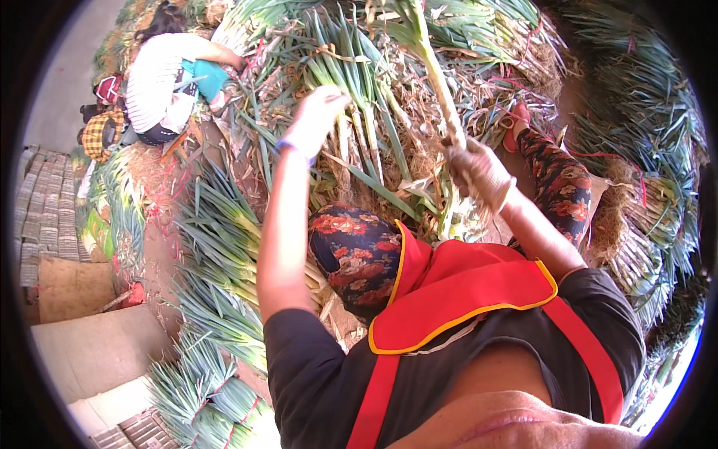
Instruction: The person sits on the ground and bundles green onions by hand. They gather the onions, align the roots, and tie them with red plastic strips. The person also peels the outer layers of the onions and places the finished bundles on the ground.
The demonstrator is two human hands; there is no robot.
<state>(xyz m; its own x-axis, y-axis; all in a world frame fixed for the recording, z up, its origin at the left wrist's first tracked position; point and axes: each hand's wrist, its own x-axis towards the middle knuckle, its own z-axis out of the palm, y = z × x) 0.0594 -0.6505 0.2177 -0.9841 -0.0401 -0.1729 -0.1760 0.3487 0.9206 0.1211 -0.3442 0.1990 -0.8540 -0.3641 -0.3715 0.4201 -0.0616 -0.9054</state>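
Observation:
My right hand, in a worn glove, is closed around the lower stalk of a long green onion. The stalk stands up in front of me, its root end by my fist and its leaves running past the top edge. To its left my left hand, washed out by glare, has its fingers curled together; what they hold, if anything, cannot be made out. It is over a pile of loose green onions with green tops and pale stalks. Dry peeled leaves lie around and behind the right hand's stalk.
A person in a striped top crouches at the far left. Rows of green onions lie left of my knee, tied bundles at lower left. More bundles are stacked along the right. Brick paving and a flat board lie at left.

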